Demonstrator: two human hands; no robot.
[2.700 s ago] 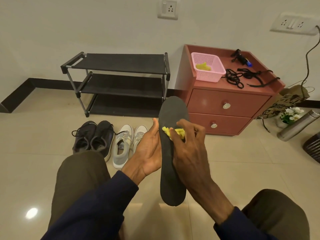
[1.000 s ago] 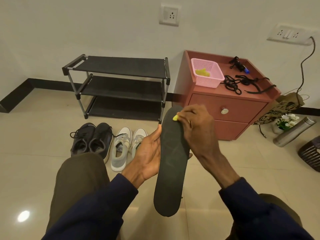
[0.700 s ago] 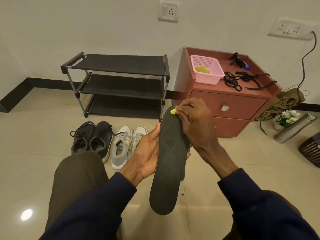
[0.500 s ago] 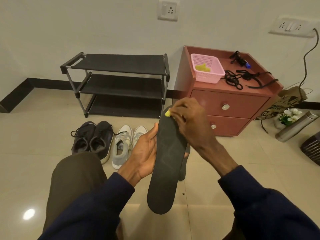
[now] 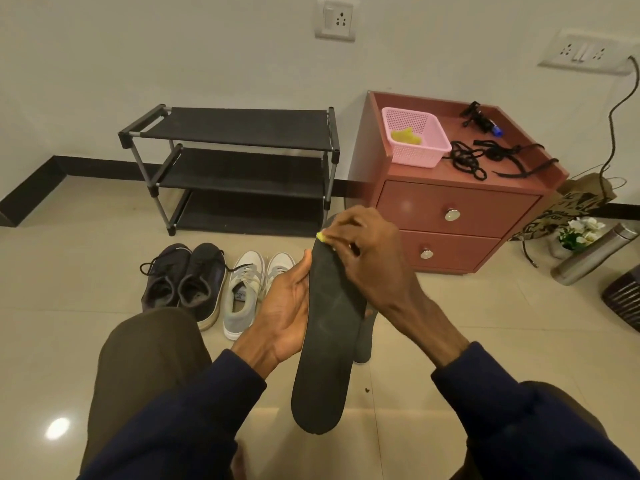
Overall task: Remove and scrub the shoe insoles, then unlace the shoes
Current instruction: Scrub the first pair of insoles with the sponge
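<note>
My left hand (image 5: 287,310) holds a long black insole (image 5: 325,358) by its left edge, upright in front of me. My right hand (image 5: 367,261) covers the insole's top end and pinches a small yellow scrubber (image 5: 321,236), pressed against it; only a tip of the scrubber shows. A second dark insole (image 5: 363,341) lies on the floor behind the held one. A dark pair of laced shoes (image 5: 183,282) and a grey-white laced pair (image 5: 252,289) stand on the floor to the left.
A black shoe rack (image 5: 235,168) stands at the wall. On the red two-drawer cabinet (image 5: 457,216) sit a pink basket (image 5: 415,140) with a yellow cloth and loose black laces (image 5: 485,157). A steel bottle (image 5: 592,254), flowers and a paper bag lie right.
My right hand moved the scrubber from the middle of the insole up to its top end. The insole has tilted and sunk a little in my left hand.
</note>
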